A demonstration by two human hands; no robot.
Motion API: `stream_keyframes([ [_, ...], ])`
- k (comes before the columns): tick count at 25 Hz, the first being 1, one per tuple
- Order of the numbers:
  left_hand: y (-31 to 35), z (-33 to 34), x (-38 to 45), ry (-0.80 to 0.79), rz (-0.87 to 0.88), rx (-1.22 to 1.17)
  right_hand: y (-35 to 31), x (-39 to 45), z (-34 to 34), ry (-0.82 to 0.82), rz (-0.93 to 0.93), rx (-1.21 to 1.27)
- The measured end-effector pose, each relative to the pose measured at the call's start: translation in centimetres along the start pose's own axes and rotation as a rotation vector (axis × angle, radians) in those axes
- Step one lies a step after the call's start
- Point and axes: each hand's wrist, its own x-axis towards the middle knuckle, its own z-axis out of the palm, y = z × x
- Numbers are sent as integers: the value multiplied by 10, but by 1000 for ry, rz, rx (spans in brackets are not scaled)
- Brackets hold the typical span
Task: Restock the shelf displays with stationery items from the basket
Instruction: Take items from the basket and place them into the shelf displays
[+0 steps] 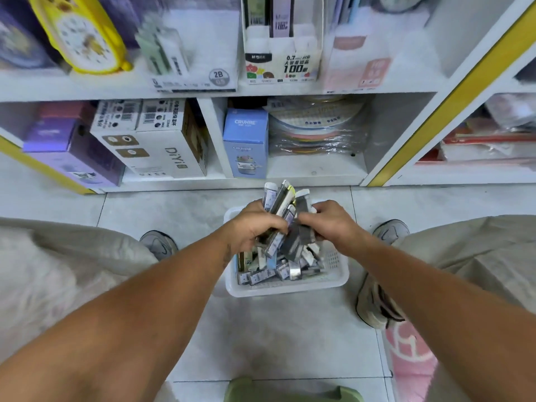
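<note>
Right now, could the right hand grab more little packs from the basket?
Probably not yet. The right hand already pinches the bundle of packs that the left hand grips, right over the white basket. Nothing else blocks it.

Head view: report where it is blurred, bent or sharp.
Head view: upper shelf goods such as the yellow clock are smeared; shelf edges bow from wide-angle distortion; both hands, left hand and right hand, and the basket are fairly sharp; lighting is soft and even.

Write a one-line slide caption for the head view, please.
Both hands, left and right, grip a bundle of packs above the white basket.
</note>
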Motion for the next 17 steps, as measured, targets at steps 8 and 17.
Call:
stream_keyframes([
  [8, 101, -11, -79, -18, 197, -21, -118, -59, -33, 43, -204, -13],
  [17, 213, -27, -149, 152, 454, -51, -249, -97, -74, 47, -270, 131],
])
